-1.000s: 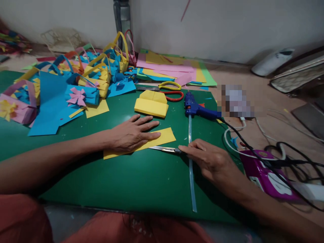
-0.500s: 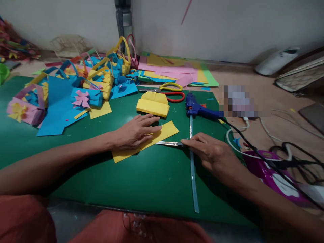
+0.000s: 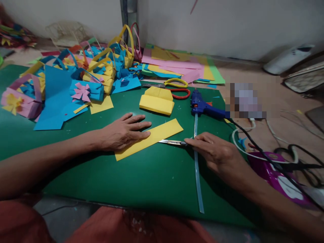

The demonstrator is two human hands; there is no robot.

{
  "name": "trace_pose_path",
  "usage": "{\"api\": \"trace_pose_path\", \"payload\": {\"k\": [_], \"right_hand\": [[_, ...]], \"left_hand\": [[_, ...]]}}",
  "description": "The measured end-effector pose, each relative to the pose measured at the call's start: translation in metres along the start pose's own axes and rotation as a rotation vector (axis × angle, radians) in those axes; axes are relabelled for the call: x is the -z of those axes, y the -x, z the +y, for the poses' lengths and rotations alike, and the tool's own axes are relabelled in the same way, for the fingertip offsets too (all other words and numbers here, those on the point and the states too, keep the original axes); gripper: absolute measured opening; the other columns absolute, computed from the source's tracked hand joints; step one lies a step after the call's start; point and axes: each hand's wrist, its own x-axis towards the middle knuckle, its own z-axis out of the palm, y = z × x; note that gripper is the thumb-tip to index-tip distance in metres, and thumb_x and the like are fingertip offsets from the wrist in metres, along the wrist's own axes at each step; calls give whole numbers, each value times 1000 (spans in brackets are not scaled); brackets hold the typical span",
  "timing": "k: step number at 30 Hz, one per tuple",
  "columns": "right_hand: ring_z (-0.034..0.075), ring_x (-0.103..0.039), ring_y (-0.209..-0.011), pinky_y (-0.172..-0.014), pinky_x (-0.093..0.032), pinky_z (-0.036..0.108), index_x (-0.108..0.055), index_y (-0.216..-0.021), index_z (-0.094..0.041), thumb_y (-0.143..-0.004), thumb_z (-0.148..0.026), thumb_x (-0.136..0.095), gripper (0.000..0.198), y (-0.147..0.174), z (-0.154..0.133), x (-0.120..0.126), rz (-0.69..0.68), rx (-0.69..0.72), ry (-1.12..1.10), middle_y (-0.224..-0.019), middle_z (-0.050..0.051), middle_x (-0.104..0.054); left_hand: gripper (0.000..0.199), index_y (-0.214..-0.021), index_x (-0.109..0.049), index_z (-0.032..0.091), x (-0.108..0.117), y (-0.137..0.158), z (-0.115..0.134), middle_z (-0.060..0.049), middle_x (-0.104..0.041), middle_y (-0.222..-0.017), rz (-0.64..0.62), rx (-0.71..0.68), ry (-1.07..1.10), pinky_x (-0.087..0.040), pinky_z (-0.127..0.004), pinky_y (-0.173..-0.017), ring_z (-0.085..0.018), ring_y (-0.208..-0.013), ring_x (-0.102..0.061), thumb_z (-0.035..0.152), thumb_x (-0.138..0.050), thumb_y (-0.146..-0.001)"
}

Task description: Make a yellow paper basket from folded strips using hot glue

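A yellow strip of paper (image 3: pixel 157 136) lies at a slant on the green table, and it looks folded. My left hand (image 3: pixel 121 131) rests flat over its left part, fingers spread. In my right hand (image 3: pixel 215 148) is a cutter knife (image 3: pixel 173 142), pinched between thumb and fingers. Its blade points left and its tip meets the strip's lower edge; whether it goes between layers I cannot tell. Behind the strip sits a folded yellow paper piece (image 3: pixel 157 101). A blue glue gun (image 3: pixel 202 105) lies to the right, its long glue stick (image 3: pixel 197 179) passing under my right hand.
Scissors (image 3: pixel 177 88) with yellow and red handles lie behind the folded piece. Several paper baskets (image 3: pixel 86 91) and a blue sheet (image 3: pixel 54 101) crowd the left. Coloured sheets (image 3: pixel 174 62) are stacked at the back. Cables (image 3: pixel 263 155) and a purple object (image 3: pixel 275 175) lie right.
My left hand has slid left along the strip, uncovering more of it. The knife stays at the strip's edge. The whole view has shifted slightly.
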Motion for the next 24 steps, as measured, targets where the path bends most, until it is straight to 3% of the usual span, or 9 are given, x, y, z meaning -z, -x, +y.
{"api": "trace_pose_path", "payload": {"k": [14, 24], "right_hand": [[16, -55, -73, -61, -45, 27, -59, -108, -18, -74, 0, -36, 45, -6, -5, 0, -5, 45, -26, -83, 7, -57], [17, -56, -73, -61, -44, 27, -60, -107, -22, -77, -2, -36, 42, -7, -8, -2, 16, 68, -80, -82, 6, -58]], "left_hand": [[39, -128, -46, 28, -1, 2, -1, -7, -36, -143, 10, -3, 2, -21, -50, -104, -28, -135, -24, 25, -32, -92], [39, -129, -46, 28, -1, 1, 0, -5, -35, -144, -14, 18, 7, -20, -50, -105, -28, -136, -23, 25, -32, -92]]}}
